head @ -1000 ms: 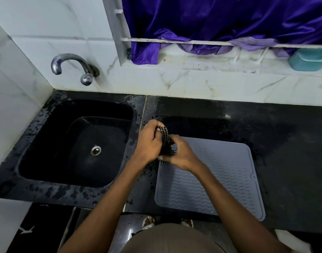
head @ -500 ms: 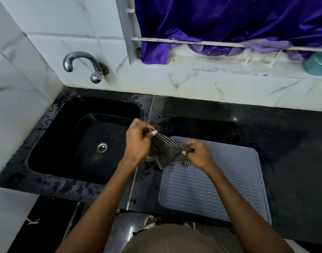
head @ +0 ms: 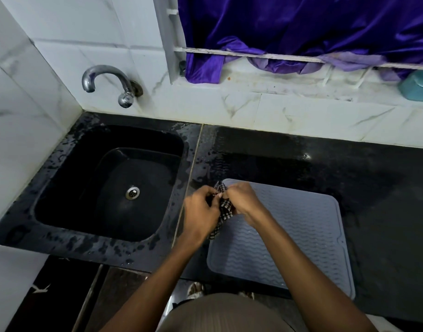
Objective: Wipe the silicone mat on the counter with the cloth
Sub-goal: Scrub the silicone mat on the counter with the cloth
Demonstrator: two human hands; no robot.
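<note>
Both hands, left and right, pinch the bunched checked cloth in a closed grip. It hangs over the grey, wavy-ribbed mat's far left corner on the bench.

Half a second ago the checked cloth was stretched open between the two hands; now the left hand and right hand have come together, fingertips touching, and the cloth is bunched between them, a strip hanging down over the mat's left edge.

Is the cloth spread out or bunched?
Bunched: the cloth is gathered between left hand and right hand, over the mat's corner.
</note>
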